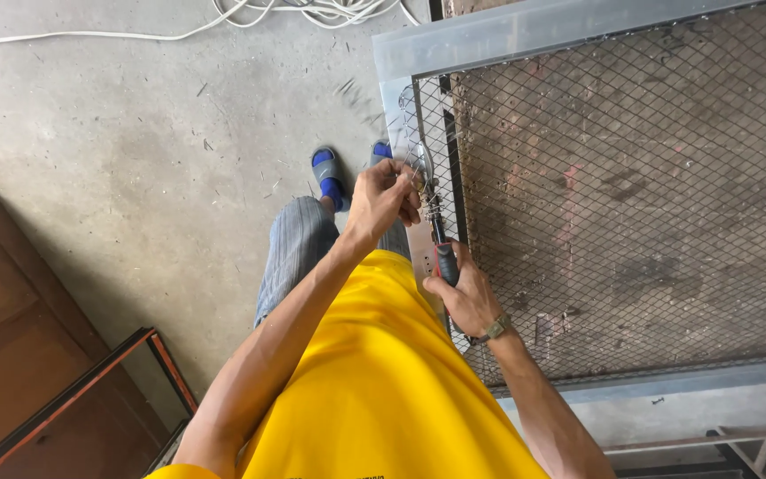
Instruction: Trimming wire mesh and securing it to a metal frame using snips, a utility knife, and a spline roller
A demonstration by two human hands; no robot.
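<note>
A large metal frame (525,35) filled with expanded wire mesh (631,195) lies flat in front of me. My right hand (465,297) grips the red and black handle of a screwdriver (443,257), whose shaft points up along the frame's left inner edge. My left hand (383,197) is closed at the screwdriver's tip, pinching something small against the mesh edge; what it pinches is hidden by the fingers. A watch is on my right wrist.
My feet in blue and grey sandals (330,177) stand on the concrete floor (135,160). White cables (223,18) run along the top. A brown wooden panel with a dark red-edged frame (37,355) lies at lower left. Metal bars (720,439) show at lower right.
</note>
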